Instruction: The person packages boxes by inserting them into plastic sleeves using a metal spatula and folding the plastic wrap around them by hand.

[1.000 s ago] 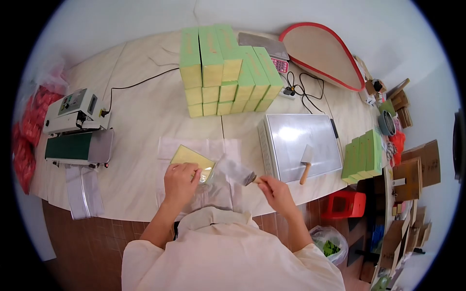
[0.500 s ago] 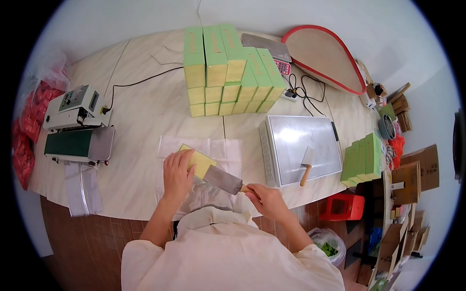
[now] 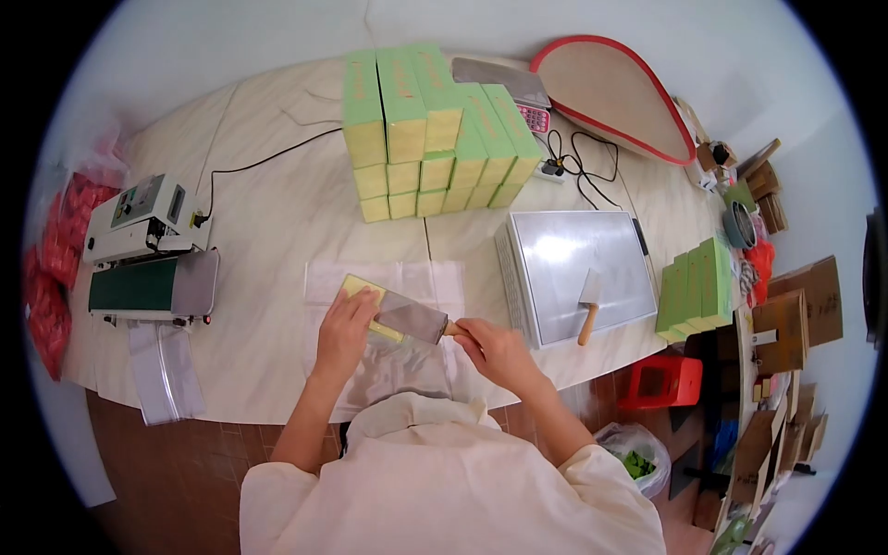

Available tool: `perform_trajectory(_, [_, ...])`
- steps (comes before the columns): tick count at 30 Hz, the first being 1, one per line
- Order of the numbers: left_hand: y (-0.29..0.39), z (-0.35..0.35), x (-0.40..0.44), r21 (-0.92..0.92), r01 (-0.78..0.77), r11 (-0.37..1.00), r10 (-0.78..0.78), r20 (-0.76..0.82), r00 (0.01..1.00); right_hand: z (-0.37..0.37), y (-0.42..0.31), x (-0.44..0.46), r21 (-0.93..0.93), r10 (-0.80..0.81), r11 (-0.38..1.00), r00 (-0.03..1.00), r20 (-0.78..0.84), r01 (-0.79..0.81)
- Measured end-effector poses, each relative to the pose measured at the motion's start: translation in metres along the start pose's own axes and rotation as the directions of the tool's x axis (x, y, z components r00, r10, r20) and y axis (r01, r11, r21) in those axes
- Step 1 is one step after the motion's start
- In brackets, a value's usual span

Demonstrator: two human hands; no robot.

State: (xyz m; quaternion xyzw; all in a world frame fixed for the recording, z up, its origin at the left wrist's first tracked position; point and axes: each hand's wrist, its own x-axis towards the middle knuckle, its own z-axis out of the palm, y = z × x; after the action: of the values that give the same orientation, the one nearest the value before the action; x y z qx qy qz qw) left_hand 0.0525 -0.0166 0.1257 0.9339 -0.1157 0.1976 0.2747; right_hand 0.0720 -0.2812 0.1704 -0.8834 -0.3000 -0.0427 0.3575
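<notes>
My left hand (image 3: 344, 326) lies over a small yellow box with green edges (image 3: 367, 282), its fingers pressing on the top and hiding part of it. My right hand (image 3: 498, 350) is closed round the wooden handle of a scraper with a broad, flat grey blade (image 3: 413, 317). That blade lies across the right part of the box, close to my left fingertips. Under both, clear plastic sheets or bags (image 3: 407, 368) are spread on the marbled table (image 3: 268, 236).
Stacked green-and-yellow boxes (image 3: 398, 129) stand behind. To the right, a metal hot plate (image 3: 564, 250) bears a wooden-handled spatula (image 3: 588, 310); more green boxes (image 3: 696, 282) stand beyond. At left sits a sealing machine (image 3: 153, 231). Black cords (image 3: 583, 166) lie near the scale (image 3: 504, 81).
The scraper's blade has moved left and up, from the box's right end to farther over its top. My left hand stays on the box. The view has shifted slightly.
</notes>
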Motion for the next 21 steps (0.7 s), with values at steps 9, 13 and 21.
perform_trajectory(9, [0.001, 0.002, 0.001, -0.021, -0.029, 0.999, 0.028, -0.021, 0.999, -0.004, 0.002, 0.002, -0.031, 0.006, 1.000, 1.000, 0.017, -0.005])
perform_trajectory(13, [-0.001, 0.004, -0.001, -0.049, -0.011, 0.999, 0.009, -0.047, 0.999, -0.012, 0.003, 0.002, 0.026, 0.032, 0.999, 0.995, 0.094, -0.035])
perform_trajectory(21, [-0.001, 0.000, -0.002, -0.160, 0.060, 0.985, -0.070, -0.056, 0.996, -0.055, -0.003, -0.020, 0.069, 0.262, 0.959, 0.953, 0.150, -0.275])
